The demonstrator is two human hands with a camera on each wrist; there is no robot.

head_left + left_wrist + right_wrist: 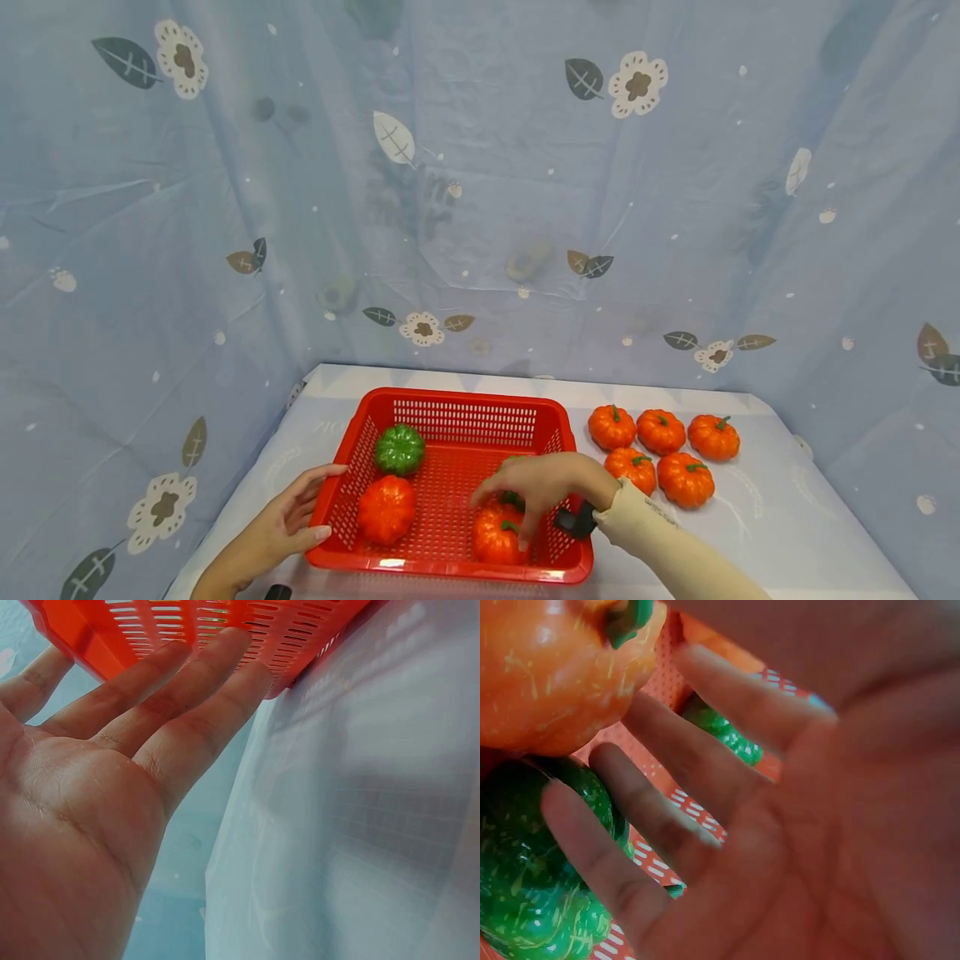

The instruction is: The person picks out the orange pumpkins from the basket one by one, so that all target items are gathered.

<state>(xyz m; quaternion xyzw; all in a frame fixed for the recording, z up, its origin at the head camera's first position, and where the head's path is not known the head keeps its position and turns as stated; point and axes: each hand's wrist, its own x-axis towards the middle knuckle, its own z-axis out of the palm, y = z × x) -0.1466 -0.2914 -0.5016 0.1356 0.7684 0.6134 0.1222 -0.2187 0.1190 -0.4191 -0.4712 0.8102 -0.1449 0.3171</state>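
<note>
A red plastic basket (457, 398) holds orange and green toy pumpkins. My left hand (281, 525) touches its left side, and the left wrist view shows the straight fingers (199, 724) against the slotted wall. Inside the basket, my right hand (543, 487) reaches over an orange pumpkin (495, 542) at the front right, fingers spread and extended in the right wrist view. A green pumpkin (540, 855) lies beside that one, mostly hidden by the hand in the head view. On the basket's left side sit another green pumpkin (400, 450) and an orange pumpkin (387, 510).
Several orange pumpkins (662, 432) stand in two rows on the white-covered table (780, 517), right of the basket. Blue patterned curtains (480, 208) hang behind and at both sides. A wrist camera (576, 522) overlaps the basket's right rim.
</note>
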